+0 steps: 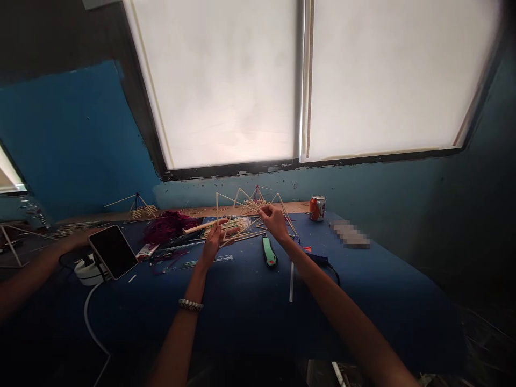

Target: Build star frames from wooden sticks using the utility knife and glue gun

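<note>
A frame of thin wooden sticks (pixel 239 190), joined at angled corners, is held up over the table between my two hands. My left hand (pixel 213 243) grips its near left side, thumb upward and some fingers stretched behind. At the right, my right hand (pixel 274 220) pinches one of its sticks between thumb and fingertips. A green-handled cutter knife (pixel 269 252) lies on the blue table (pixel 242 306) just below the hands. Under my right forearm a dark blue tool with a cord (pixel 318 259) is partly hidden. Nearby lies a translucent stick (pixel 291 287).
Purple string (pixel 169 227) is heaped left of a bundle of loose sticks. A small stick pyramid (pixel 137 207) stands farther back. A soda can (pixel 317 208) stands at the back right. At left, another person's arm (pixel 40 263) reaches behind a phone (pixel 113 251) on a white power strip (pixel 88 273).
</note>
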Demonstrator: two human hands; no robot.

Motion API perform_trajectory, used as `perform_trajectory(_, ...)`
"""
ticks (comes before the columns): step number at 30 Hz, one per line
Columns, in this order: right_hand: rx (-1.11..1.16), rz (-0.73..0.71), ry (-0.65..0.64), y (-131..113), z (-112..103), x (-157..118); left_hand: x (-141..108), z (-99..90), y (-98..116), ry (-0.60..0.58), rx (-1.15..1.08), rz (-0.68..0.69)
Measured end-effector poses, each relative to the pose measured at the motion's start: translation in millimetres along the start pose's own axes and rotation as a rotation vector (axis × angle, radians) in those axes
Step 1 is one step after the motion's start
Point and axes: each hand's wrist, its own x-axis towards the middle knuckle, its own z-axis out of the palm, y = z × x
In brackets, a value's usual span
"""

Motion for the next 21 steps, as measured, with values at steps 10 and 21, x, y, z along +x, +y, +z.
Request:
perform_trajectory(10, 0.439, 0.263, -0.142, -10.2, 2.1, -9.4, -6.7, 4.0, 6.0, -0.175, -0.188, -0.035)
perform_trajectory(21, 0.411, 0.152, -0.234, -13.3, -3.8, -3.8, 3.5, -5.5, 5.6, 0.019, -0.103, 0.104)
